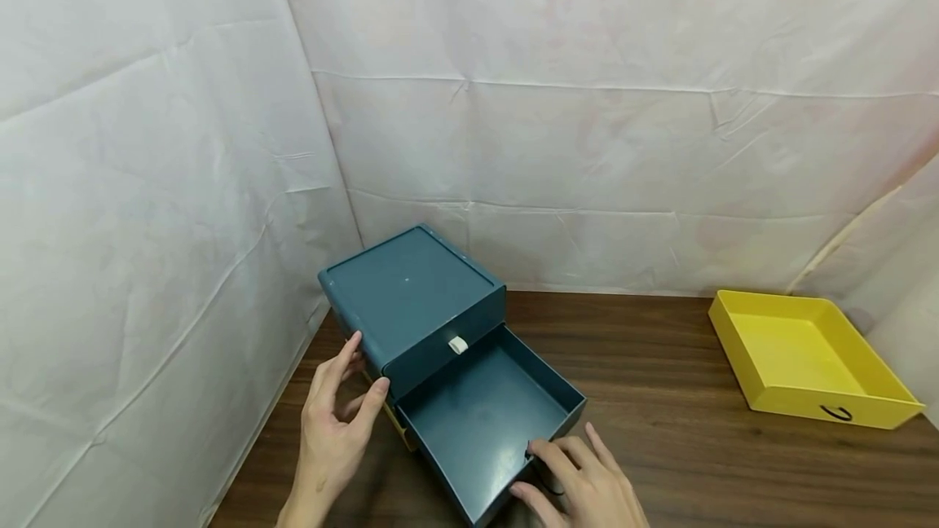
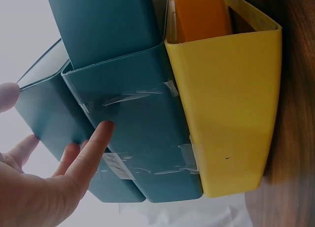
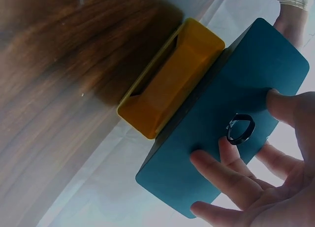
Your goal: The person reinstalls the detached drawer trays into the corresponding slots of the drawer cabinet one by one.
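Note:
A stacked drawer unit has dark teal upper tiers [image 1: 411,283] over a yellow bottom casing [image 2: 226,109]. Its middle teal drawer [image 1: 487,410] is pulled far out and bare inside. My right hand [image 1: 583,479] grips that drawer's front panel, index finger over the top rim and thumb outside, beside a black loop pull [image 3: 241,129]. The left hand [image 1: 333,422] rests its spread fingers on the unit's left side, thumb near the front corner. The top drawer, with a white tab [image 1: 458,345], is closed.
A separate yellow drawer [image 1: 814,349] with a black loop stands at the right of the brown wooden table [image 1: 660,446]. White cloth walls [image 1: 587,145] close in the back and left. Clear tape strips [image 2: 133,96] show on the unit's side.

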The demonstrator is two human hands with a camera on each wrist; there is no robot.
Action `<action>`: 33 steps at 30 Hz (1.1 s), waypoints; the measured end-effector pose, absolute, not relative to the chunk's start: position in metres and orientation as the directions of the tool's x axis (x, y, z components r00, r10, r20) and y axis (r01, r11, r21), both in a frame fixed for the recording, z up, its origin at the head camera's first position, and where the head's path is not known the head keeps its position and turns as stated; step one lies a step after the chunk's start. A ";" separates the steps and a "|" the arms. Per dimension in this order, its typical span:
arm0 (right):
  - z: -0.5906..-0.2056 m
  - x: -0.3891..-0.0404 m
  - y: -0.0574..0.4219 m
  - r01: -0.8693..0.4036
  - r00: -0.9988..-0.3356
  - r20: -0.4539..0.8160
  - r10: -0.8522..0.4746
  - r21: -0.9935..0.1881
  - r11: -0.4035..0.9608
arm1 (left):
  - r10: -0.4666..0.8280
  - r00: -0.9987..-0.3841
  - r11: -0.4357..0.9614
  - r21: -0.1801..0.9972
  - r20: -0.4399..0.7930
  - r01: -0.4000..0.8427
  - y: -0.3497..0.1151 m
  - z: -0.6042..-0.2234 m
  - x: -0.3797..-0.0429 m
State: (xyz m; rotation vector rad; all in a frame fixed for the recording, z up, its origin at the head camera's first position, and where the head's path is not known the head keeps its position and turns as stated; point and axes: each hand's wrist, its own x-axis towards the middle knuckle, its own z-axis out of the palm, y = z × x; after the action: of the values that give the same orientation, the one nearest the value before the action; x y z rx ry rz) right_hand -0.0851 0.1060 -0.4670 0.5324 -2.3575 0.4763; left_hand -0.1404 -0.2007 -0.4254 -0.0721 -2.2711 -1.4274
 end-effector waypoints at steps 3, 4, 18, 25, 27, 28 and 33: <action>-0.465 -0.089 0.102 -0.504 -0.691 0.679 -0.247 -0.209 0.838 | -0.193 -0.895 0.466 0.840 0.403 0.278 -0.201 -0.425 -0.140; -0.464 -0.090 0.101 -0.505 -0.696 0.675 -0.245 -0.217 0.835 | -0.193 -0.894 0.468 0.839 0.404 0.278 -0.202 -0.425 -0.141; -0.456 -0.101 0.089 -0.525 -0.726 0.637 -0.260 -0.268 0.808 | -0.186 -0.893 0.462 0.839 0.409 0.288 -0.201 -0.428 -0.142; -0.455 -0.104 0.085 -0.522 -0.724 0.637 -0.264 -0.256 0.814 | -0.189 -0.892 0.468 0.836 0.411 0.286 -0.201 -0.427 -0.142; -0.456 -0.105 0.083 -0.517 -0.730 0.630 -0.266 -0.255 0.817 | -0.191 -0.890 0.471 0.835 0.413 0.286 -0.202 -0.426 -0.142; -0.456 -0.106 0.083 -0.514 -0.731 0.629 -0.265 -0.250 0.821 | -0.191 -0.890 0.472 0.834 0.413 0.286 -0.202 -0.426 -0.142; -0.467 -0.101 0.084 -0.473 -0.722 0.649 -0.237 -0.214 0.854 | -0.190 -0.893 0.466 0.838 0.408 0.284 -0.201 -0.426 -0.141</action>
State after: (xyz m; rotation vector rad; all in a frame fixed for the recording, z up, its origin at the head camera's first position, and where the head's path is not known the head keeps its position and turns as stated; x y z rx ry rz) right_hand -0.1013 0.0842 -0.4665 0.5146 -2.3929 0.4895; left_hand -0.1412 -0.2011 -0.4261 -0.0780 -2.2692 -1.4198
